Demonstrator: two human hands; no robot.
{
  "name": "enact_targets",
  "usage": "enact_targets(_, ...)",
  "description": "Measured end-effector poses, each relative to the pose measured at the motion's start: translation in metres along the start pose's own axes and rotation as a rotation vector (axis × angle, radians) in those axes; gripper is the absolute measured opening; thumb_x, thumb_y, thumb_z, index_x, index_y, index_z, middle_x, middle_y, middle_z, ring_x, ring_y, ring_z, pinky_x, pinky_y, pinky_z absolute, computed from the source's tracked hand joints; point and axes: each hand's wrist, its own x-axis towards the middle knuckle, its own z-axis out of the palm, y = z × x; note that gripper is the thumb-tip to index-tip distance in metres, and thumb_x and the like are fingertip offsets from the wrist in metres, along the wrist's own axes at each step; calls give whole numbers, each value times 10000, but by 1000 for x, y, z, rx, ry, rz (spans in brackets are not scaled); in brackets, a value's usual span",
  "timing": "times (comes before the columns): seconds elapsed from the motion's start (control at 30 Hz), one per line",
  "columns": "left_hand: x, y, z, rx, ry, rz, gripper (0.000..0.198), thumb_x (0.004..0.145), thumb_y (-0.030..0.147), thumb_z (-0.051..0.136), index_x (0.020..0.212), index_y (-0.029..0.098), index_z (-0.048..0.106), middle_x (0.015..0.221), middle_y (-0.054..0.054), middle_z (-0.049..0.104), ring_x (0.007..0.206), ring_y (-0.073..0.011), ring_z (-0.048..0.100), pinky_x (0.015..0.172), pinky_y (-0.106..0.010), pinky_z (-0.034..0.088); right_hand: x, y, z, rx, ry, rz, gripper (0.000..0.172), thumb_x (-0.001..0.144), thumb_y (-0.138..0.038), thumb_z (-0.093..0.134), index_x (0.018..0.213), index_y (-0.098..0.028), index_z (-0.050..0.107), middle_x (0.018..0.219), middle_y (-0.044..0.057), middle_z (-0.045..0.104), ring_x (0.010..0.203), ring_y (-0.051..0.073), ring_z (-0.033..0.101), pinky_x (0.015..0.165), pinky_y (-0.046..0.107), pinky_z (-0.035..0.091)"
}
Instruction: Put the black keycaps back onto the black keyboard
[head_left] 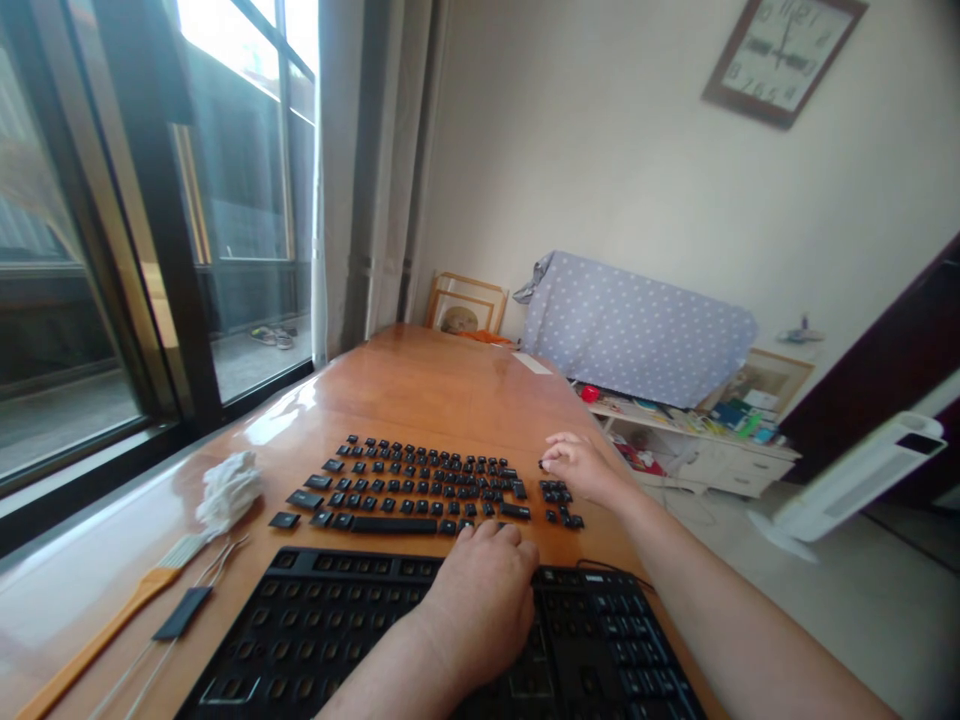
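A black keyboard (352, 610) lies at the near side of the table, its main section stripped of keycaps and showing bare sockets. My left hand (484, 590) rests across its middle, fingers bent over the far edge, fingertips hidden. Beyond it, loose black keycaps (420, 480) are laid out in rows like a keyboard, with a long space bar (394, 525) in front. My right hand (581, 465) is closed in a pinch on a small black keycap (541, 463), just past a separate small group of keycaps (555, 492). Number-pad keys (626, 630) remain on the keyboard's right side.
On the left of the wooden table (457, 380) lie a crumpled white cloth (229, 490), an orange-handled brush (142, 590) and a wire tool with a dark handle (182, 613). A cable (607, 566) runs behind the keyboard. A white tower appliance (862, 480) stands right.
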Motion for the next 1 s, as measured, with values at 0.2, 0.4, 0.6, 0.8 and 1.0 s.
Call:
enact_targets(0.2,0,1,0,18,8,6,206,880,227,429,946,211,623,1104,-97,663,1102,-315,586,979,-542,503,-41,-16,-20,201,13,-34,233,910,-363,608,901,-186,761,1290,116,643,1171,227,625,1031,374,475)
enact_targets(0.4,0,1,-3,30,3,20,220,888,226,434,976,209,635,1118,-108,659,1096,-301,588,985,-507,488,-87,-38,-32,235,20,-63,181,892,-387,659,915,-238,758,1338,90,626,1286,259,543,1129,451,390)
enact_targets(0.6,1,1,-1,41,7,23,218,887,232,446,971,205,645,1125,-118,659,1081,-295,587,968,-487,486,-127,-63,-36,125,28,-100,117,899,-345,660,907,-269,750,1362,74,622,1349,284,489,1149,521,369)
enact_targets(0.8,2,-1,2,53,32,35,224,885,233,441,967,206,648,1103,-110,662,1073,-303,594,950,-495,497,-142,-76,-30,74,12,-142,93,918,-288,646,906,-270,736,1349,75,629,1365,287,466,1129,532,400)
enact_targets(1.0,1,0,1,55,29,30,230,886,232,439,968,201,652,1144,-124,655,1085,-299,592,946,-479,495,-142,-78,-24,39,-7,-167,87,913,-260,649,897,-271,734,1333,84,640,1353,301,474,1125,558,408)
